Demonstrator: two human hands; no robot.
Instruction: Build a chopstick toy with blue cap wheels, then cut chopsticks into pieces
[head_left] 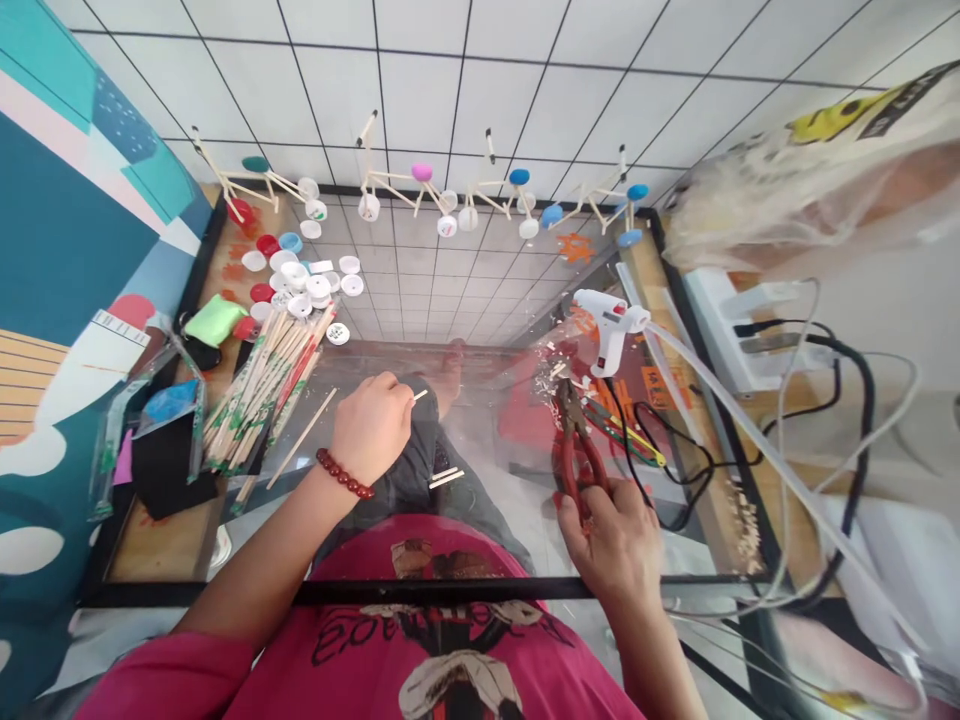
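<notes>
Left hand [371,428] clenched on a short wooden stick [418,395], its end left exposed beyond the fingers for access; right hand [611,545] grasping red-handled pliers [577,450] by the grips, nose forward, over the glass-topped surface [487,360] among wood chips [577,375].

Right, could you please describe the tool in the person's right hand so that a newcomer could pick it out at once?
On the black-framed glass tabletop, find the white hot glue gun on the right. Just below it, the right hand grips red-handled pliers, the only tool in either hand.
</notes>
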